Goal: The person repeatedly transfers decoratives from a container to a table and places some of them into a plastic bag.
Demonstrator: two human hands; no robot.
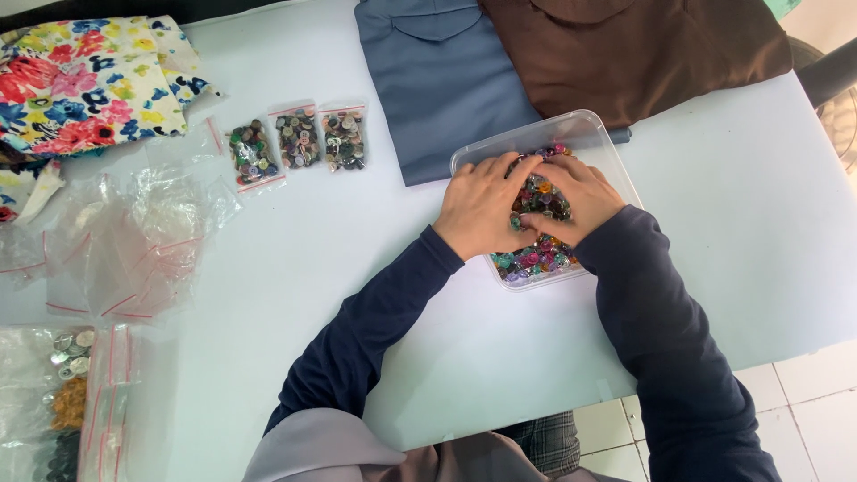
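A clear plastic container (pixel 585 134), filled with mixed coloured buttons (pixel 538 254), is shown on the pale table (pixel 268 268), its far edge resting against a folded grey-blue garment (pixel 437 80). Both hands are placed inside it: the left hand (pixel 478 210) lies with fingers curled down into the buttons, and the right hand (pixel 576 201) is bent inward, its fingertips (pixel 528 220) pinched together over the pile; whether a single button is held between them cannot be told. Sorting of this kind is judged best done with a light pinch and the container steadied by the other hand, so that the heap is not scattered over the low rim. A folded brown garment (pixel 634 45) is laid beside the grey-blue one. To the left, three small filled button bags (pixel 297 140) are lined up, well apart from the container. Empty clear zip bags (pixel 134 241) are heaped further left, a floral cloth (pixel 85 80) is seen at the far corner, and further bags of buttons (pixel 67 393) lie at the near left edge. Nothing stands between hands and container.
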